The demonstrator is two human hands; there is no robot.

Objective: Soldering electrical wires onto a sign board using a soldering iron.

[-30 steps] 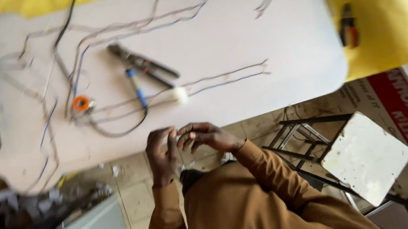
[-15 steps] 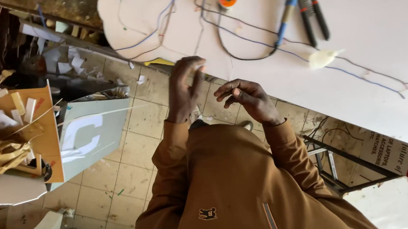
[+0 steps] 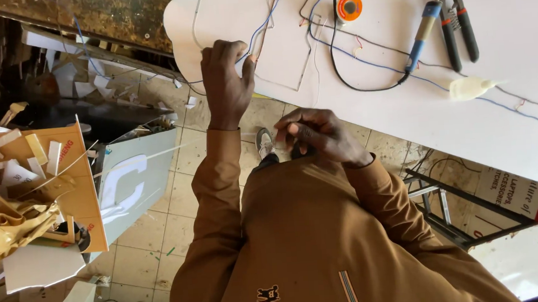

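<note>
My left hand (image 3: 225,84) reaches out to the near edge of a white board (image 3: 404,103) and pinches a thin blue-and-white wire (image 3: 259,32) between thumb and fingers. My right hand (image 3: 320,136) is held close to my chest, below the board's edge. Its fingers are curled together, and I cannot make out anything in them. Thin wires run in loops over the board. Beyond my hands on the board lie a blue-handled soldering iron (image 3: 423,32), dark pliers (image 3: 455,21), an orange solder spool (image 3: 350,6) and a small white glue bottle (image 3: 466,88).
Cardboard, gold foil and white offcuts (image 3: 26,199) are piled at the left, with a white panel bearing a cut letter (image 3: 129,183) leaning on the tiled floor (image 3: 144,254). A black metal frame (image 3: 456,213) and a white stool top (image 3: 519,259) stand at the right.
My hands were together in front of my chest. The left hand has since moved forward onto the board's edge and taken the wire, while the right stayed near my chest. The view has shifted left.
</note>
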